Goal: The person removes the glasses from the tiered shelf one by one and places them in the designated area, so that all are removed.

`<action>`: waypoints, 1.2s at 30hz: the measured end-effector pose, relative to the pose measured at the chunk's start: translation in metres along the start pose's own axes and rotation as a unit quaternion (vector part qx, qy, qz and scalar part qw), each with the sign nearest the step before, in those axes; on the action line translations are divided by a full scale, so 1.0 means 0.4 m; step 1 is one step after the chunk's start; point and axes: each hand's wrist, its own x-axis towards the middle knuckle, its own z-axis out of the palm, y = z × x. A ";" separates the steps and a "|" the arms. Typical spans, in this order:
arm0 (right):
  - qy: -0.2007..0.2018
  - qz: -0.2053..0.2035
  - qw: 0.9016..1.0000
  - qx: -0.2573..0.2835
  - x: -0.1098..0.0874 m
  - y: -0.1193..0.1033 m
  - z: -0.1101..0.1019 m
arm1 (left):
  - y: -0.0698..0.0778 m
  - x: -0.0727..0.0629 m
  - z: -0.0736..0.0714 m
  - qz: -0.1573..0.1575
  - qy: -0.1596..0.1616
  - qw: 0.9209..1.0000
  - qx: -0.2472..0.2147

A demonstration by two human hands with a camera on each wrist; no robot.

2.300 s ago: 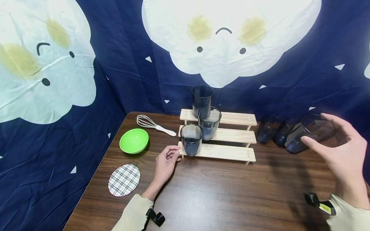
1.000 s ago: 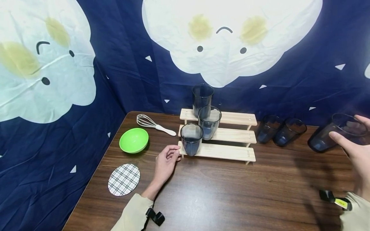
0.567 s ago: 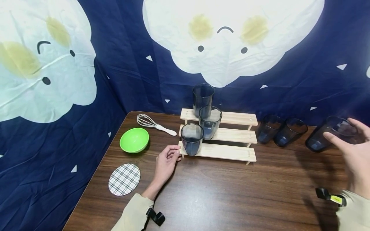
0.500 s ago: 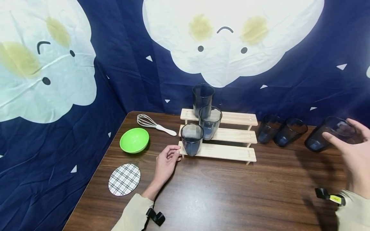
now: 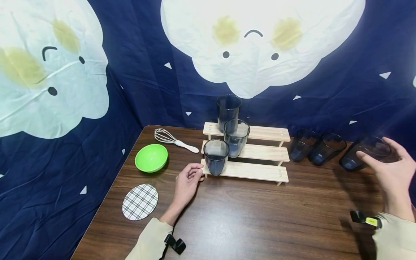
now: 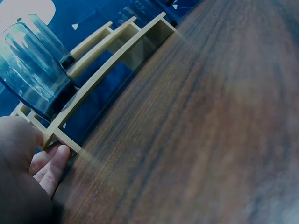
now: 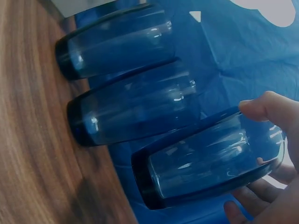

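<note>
My right hand [image 5: 393, 171] grips a tinted dark-blue drinking glass [image 5: 356, 156] near its rim, thumb on one side and fingers on the other. In the right wrist view this held glass [image 7: 201, 163] appears beside two matching glasses, the nearer one [image 7: 135, 105] and the farther one [image 7: 117, 44]. At the left end of the lowest tier of a three-step wooden stand [image 5: 256, 170], my left hand [image 5: 186, 184] pinches the board's end. Three more such glasses stand upright on the stand's left side: front [image 5: 216, 159], middle [image 5: 236, 139] and back [image 5: 224, 115].
Left on the brown wooden table [image 5: 253, 224] are a green bowl [image 5: 151, 159], a white whisk [image 5: 182, 143] and a round checked coaster [image 5: 140, 202]. Two glasses [image 5: 325, 150] stand right of the stand. A blue cloth with white clouds hangs behind.
My right hand carried the glass away from the two standing glasses to the far right, then came slightly back leftward with it. The left hand stays at the stand's end.
</note>
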 end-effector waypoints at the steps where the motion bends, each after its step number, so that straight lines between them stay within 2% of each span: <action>1: 0.001 0.000 1.000 -0.010 0.000 0.004 0.001 | 0.000 0.000 0.000 0.000 0.000 1.000 0.000; 3: 0.004 0.001 1.000 -0.026 0.002 0.011 0.003 | -0.001 0.000 0.000 0.002 -0.001 1.000 -0.001; 9: 0.015 0.048 0.998 -0.038 0.007 0.028 0.009 | -0.006 0.001 0.000 0.011 0.001 1.000 0.000; 12: 0.015 0.049 0.997 -0.056 0.009 0.042 0.010 | -0.007 0.000 -0.001 0.009 0.001 1.000 -0.001; 15: 0.019 0.053 0.998 -0.040 0.011 0.055 0.009 | -0.007 0.000 -0.001 0.008 0.001 1.000 -0.002; 18: 0.023 0.061 0.998 -0.002 0.015 0.064 0.008 | -0.007 0.000 0.000 0.005 0.002 1.000 -0.002; 22: 0.025 0.065 0.998 0.010 0.017 0.072 0.008 | -0.007 0.000 0.000 0.004 0.002 1.000 -0.003; 30: 0.020 0.062 0.998 -0.022 0.012 0.085 0.006 | -0.001 0.001 0.001 0.004 0.000 1.000 0.001; 34: 0.015 0.066 0.995 -0.070 0.014 0.089 0.003 | -0.001 0.001 0.000 0.003 -0.001 1.000 0.002; 36: 0.010 0.072 0.995 -0.073 0.017 0.092 0.004 | -0.002 0.001 -0.002 0.003 0.000 1.000 0.002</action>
